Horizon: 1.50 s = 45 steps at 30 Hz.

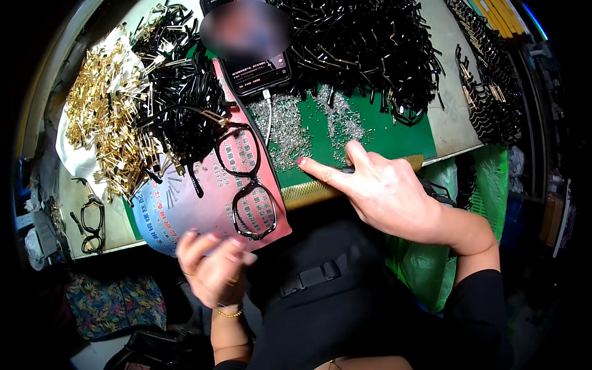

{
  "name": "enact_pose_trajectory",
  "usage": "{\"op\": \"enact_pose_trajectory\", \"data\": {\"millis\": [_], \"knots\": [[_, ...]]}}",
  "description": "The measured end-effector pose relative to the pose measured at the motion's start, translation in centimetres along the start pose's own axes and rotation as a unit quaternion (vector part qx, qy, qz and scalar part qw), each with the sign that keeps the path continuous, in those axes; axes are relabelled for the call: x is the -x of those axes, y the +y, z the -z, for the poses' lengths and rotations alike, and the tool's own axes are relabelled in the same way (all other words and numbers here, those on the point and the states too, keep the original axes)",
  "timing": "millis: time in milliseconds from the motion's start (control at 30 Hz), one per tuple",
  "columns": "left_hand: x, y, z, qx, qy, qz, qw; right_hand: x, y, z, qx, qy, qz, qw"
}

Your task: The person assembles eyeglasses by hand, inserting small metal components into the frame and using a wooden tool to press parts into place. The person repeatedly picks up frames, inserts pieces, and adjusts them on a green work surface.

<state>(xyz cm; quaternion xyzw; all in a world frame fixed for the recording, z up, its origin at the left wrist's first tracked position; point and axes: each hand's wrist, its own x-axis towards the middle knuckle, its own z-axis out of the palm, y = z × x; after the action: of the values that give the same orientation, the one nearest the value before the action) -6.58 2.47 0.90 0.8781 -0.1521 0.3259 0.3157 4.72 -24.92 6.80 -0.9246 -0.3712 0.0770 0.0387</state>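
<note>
Right hand [394, 191] at three o'clock, one finger stretched towards the small silver parts [277, 132] at twelve, apart from its neighbour; whether it grips anything, I can't tell. Left hand [216, 265] at half past seven, blurred, fingers bent, grip unclear! And the black glasses [253, 180] lie near nine, on the printed mat [179, 213].

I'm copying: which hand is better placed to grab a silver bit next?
Probably the right hand: one fingertip is beside the silver bits. The left hand is nearer the glasses on the sheet.
</note>
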Motion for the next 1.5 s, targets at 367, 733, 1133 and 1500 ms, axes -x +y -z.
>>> {"op": "enact_pose_trajectory", "data": {"millis": [367,733,1133,1500], "knots": [[-1.3,-0.6,-3.5,0.111,-0.054,0.06,0.991,-0.2,-0.1,1.7,-0.133,0.002,0.01,0.991],[-1.3,-1.7,-3.8,0.2,-0.054,0.085,0.975,-2.8,-1.2,0.1,-0.16,-0.016,0.137,0.977],[-5.3,-1.4,-2.5,0.114,-0.183,0.091,0.972,-3.7,-0.7,-0.1,-0.204,-0.041,0.136,0.969],[-3.6,-2.3,-2.1,0.134,-0.179,0.078,0.971,-3.8,-0.7,-0.1,-0.21,-0.044,0.138,0.967]]}}
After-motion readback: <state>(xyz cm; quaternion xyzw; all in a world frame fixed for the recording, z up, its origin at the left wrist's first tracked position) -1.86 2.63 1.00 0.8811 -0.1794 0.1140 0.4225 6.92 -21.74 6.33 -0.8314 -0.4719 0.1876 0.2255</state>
